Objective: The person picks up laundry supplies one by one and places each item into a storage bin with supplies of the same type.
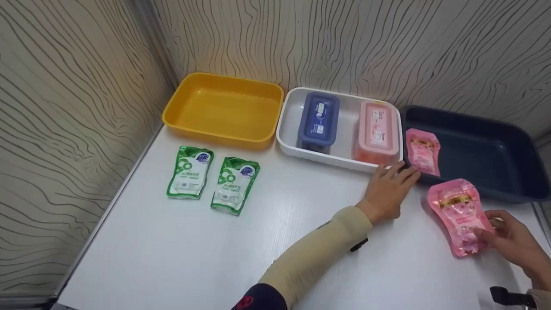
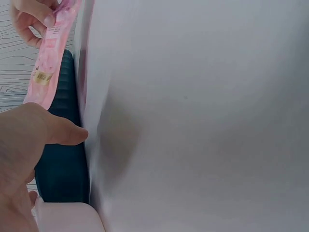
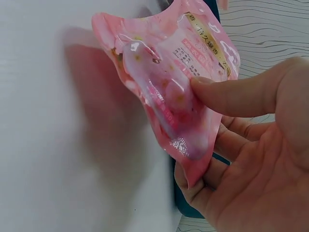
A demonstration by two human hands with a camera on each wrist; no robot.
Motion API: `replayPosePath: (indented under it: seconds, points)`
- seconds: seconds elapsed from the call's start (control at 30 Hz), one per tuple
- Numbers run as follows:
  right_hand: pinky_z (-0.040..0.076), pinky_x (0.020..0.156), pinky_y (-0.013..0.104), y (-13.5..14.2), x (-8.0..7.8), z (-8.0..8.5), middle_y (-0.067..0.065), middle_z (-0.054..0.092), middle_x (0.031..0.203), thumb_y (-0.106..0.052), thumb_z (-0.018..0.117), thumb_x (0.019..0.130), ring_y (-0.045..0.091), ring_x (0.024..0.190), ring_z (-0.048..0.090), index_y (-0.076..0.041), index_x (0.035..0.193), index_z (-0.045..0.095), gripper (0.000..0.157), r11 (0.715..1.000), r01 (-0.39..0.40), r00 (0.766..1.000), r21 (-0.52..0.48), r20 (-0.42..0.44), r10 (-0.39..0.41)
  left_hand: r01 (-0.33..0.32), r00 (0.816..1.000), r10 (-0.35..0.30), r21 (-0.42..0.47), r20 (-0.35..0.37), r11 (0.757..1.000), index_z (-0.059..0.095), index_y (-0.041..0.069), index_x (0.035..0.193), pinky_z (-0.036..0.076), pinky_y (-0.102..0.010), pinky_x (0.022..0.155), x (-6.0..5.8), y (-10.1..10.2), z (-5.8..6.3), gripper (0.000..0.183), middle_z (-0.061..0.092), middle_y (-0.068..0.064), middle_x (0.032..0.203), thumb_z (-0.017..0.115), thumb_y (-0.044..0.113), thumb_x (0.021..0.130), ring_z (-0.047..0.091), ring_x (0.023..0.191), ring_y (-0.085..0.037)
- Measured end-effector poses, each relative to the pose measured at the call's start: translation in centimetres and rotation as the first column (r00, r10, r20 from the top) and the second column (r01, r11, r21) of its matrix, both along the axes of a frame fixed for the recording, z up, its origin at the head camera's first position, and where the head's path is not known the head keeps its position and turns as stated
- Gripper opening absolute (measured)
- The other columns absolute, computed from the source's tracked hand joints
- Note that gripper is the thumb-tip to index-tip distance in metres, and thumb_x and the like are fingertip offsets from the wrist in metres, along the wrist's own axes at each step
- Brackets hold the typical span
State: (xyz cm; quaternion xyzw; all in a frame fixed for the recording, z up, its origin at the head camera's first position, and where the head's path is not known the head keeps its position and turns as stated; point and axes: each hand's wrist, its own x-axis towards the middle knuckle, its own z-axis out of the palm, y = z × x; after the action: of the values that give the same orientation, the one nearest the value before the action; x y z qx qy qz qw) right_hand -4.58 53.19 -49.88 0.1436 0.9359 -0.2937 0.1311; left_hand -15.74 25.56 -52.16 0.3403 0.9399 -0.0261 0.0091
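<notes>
Reading from the left, the table [image 1: 172,258] bears a yellow tray [image 1: 228,107] at its far left corner, nothing seen inside. Just short of that tray's near edge, two green pouches, one left [image 1: 189,172] and one right [image 1: 234,185], lie side by side, apart. Along the far edge, next to the yellow tray, a white tray [image 1: 348,125] holds a blue box [image 1: 319,118] toward its left end and a pink box [image 1: 379,125] at its right end. The left hand [image 1: 389,193] reaches to that tray's near right corner, fingers extended and slightly spread, gripping nothing; whether the fingertips bear on the rim cannot be told. At the table's far right corner, a navy tray [image 1: 482,150] contains one pink pouch [image 1: 424,153], at its left end. A second pouch [image 1: 460,215], likewise pink, is off the table before the navy tray's near edge, pinched by the right hand [image 1: 514,239]: thumb on the printed face, fingers bent behind. Step in hand, as judged: bringing this pouch to the navy tray. The next move would call for lifting it clear of the near rim, lowering it beside the first, then releasing.
</notes>
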Motion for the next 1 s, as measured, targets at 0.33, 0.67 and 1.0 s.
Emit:
replayPosePath:
  seconds: [0.33, 0.67, 1.0]
  points:
    - [0.06, 0.065, 0.02, -0.1, -0.1, 1.0, 0.054, 0.033, 0.148, -0.019, 0.062, 0.109, 0.068, 0.13, 0.045, 0.017, 0.149, 0.026, 0.065, 0.996, 0.092, 0.996, -0.018, 0.013, -0.092, 0.004, 1.0, -0.004, 0.005, 0.005, 1.0, 0.01, 0.039, 0.172, 0.008, -0.041, 0.136, 0.0, 0.0, 0.0, 0.106, 0.011, 0.02, 0.179, 0.076, 0.057, 0.091, 0.005, 0.167, -0.013]
    - [0.049, 0.06, 0.006, 0.5, -0.3, 1.5, 0.052, 0.032, 0.153, -0.027, 0.061, 0.109, 0.063, 0.131, 0.048, 0.015, 0.151, 0.026, 0.069, 0.981, 0.184, 0.978, -0.065, -0.089, -0.19, 0.0, 1.0, 0.0, 0.019, 0.003, 1.0, 0.01, 0.039, 0.172, 0.008, -0.041, 0.136, -0.1, 0.1, 0.1, 0.107, 0.011, 0.02, 0.179, 0.077, 0.057, 0.091, 0.005, 0.167, -0.012]
    - [0.043, 0.061, 0.003, 1.1, -0.5, 1.8, 0.048, 0.038, 0.153, -0.025, 0.061, 0.109, 0.017, 0.093, 0.062, 0.009, 0.138, 0.04, 0.051, 0.96, 0.263, 0.951, -0.092, -0.144, -0.274, 0.019, 1.0, -0.019, 0.038, 0.004, 0.999, 0.011, 0.038, 0.172, 0.009, -0.041, 0.136, 0.0, -0.2, 0.1, 0.105, 0.014, 0.019, 0.178, 0.077, 0.055, 0.092, 0.007, 0.167, -0.013]
